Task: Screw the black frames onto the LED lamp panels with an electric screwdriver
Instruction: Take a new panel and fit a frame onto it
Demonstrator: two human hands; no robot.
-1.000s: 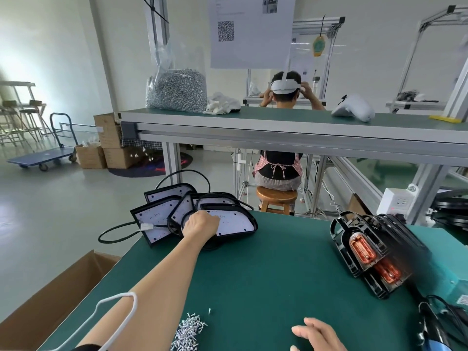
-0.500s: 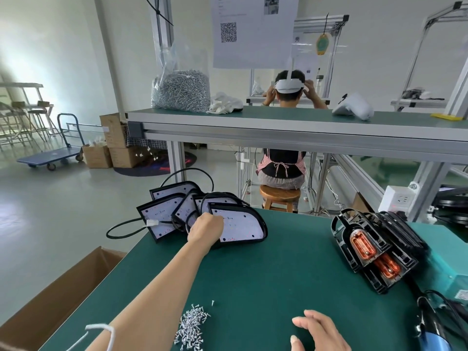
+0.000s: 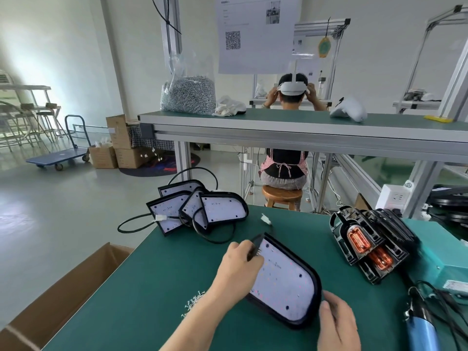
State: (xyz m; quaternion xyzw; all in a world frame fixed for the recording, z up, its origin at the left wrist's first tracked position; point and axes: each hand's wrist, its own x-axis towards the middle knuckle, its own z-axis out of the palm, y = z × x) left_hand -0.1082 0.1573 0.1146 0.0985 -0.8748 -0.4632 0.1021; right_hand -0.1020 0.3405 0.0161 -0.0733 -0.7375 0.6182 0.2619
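Observation:
One LED lamp panel, white inside a black frame, lies near the front of the green table. My left hand grips its left edge with curled fingers. At the panel's lower right corner my right hand touches the frame. Several more framed panels with black cables are piled at the table's far left. A small heap of loose screws lies by my left forearm. The blue electric screwdriver rests at the lower right.
Black frames with orange parts are stacked at the right against a teal box. An open cardboard box stands left of the table. A shelf above holds a bag of screws. A person sits on a stool beyond.
My left hand has pulled one panel from the far pile toward me across the table. My right hand has come up to meet its lower corner.

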